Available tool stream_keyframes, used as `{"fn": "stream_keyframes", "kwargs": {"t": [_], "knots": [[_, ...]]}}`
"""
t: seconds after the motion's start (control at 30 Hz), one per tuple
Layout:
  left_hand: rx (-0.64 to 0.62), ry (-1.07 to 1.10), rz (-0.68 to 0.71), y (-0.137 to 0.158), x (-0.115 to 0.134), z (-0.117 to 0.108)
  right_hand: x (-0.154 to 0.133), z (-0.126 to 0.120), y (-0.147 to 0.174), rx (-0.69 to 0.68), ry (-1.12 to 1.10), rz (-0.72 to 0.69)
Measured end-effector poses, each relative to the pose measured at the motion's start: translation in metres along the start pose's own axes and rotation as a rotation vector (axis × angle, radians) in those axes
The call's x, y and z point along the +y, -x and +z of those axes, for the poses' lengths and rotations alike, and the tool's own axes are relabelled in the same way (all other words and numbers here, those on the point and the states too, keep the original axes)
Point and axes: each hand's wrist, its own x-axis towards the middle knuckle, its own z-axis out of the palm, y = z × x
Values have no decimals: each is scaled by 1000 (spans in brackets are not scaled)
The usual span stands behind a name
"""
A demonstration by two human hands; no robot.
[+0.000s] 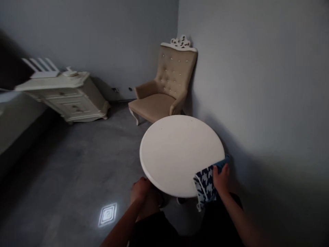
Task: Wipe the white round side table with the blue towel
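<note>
A round white table (pixel 177 147) stands right in front of me. My right hand (pixel 221 178) is closed on a cloth (pixel 205 180) with a dark blue and white houndstooth pattern and a teal part at its far end. The cloth lies over the table's near right edge, and one side hangs down past the rim. Beside the near left rim is my left hand (pixel 141 188), low by my knee, with its fingers curled. Whether those fingers grip the table's edge or anything else is hidden.
A tan tufted armchair (pixel 154 103) with a carved white top stands behind the table. At left a white cabinet (pixel 74 99) carries a router (pixel 45 72) with several antennas. A bed (pixel 20 116) runs along the far left. A grey wall (pixel 269 103) rises close on the right.
</note>
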Motion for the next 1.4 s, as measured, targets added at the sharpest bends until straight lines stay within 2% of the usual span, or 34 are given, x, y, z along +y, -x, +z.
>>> {"fn": "stream_keyframes", "kwargs": {"t": [0.1, 0.23, 0.3, 0.4, 0.5, 0.6, 0.7, 0.83, 0.97, 1.07, 1.17, 1.27, 1.4], "knots": [[8, -17, -24, 5, -3, 1, 6, 9, 75, 77, -60, -147], [47, -13, -59, 12, -16, 1, -1, 13, 155, 40, 77, -520], [62, -5, -70, 16, -26, 1, -9, 12, 178, -39, 191, -713], [72, 21, -76, 20, -42, 0, -31, 14, 187, -177, 318, -920], [82, 53, -94, 23, -55, 0, -68, 20, 178, -357, 405, -1020], [86, 80, -89, 26, -61, -2, -113, 31, 171, -556, 447, -1063], [68, 85, -90, 28, -63, -5, -160, 50, 173, -667, 433, -1092], [38, 75, -94, 26, -61, -8, -231, 89, 181, -771, 389, -1104], [6, 65, -101, 22, -60, -9, -304, 144, 171, -819, 382, -1097], [-18, 70, -114, 18, -61, -8, -351, 189, 145, -800, 366, -1100], [-19, 71, -129, 12, -61, -7, -388, 229, 105, -762, 355, -1079], [-31, 61, -141, 4, -62, -7, -416, 261, 56, -724, 365, -1052], [-75, 78, -164, -6, -60, -10, -439, 291, -18, -671, 405, -982]]}}
